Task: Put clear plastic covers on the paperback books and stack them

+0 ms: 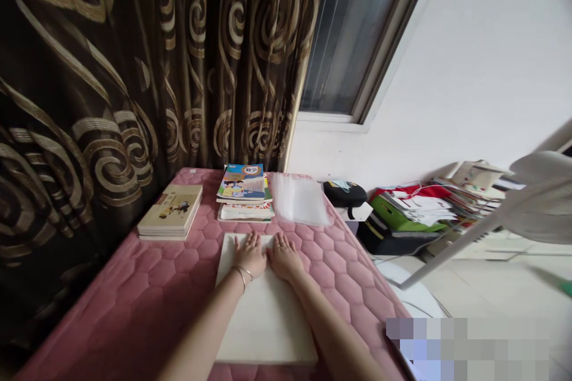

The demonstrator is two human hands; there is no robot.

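Note:
A pale cream board lies flat on a pink quilted mattress. Near the board's far edge, my left hand rests palm down with fingers stretched out, thin bangles on its wrist. Beside it my right hand also lies flat with spread fingers, at the board's right side. Neither hand grips anything. Beyond the hands sits a stack of books topped by a blue textbook. To its right lies a sheaf of clear plastic covers. A pile of tan books stands at the left.
A patterned dark curtain hangs behind and left of the mattress. Right of it are a black case, a green box with papers, piled books and a white standing fan on the tiled floor. A pixelated patch covers the lower right.

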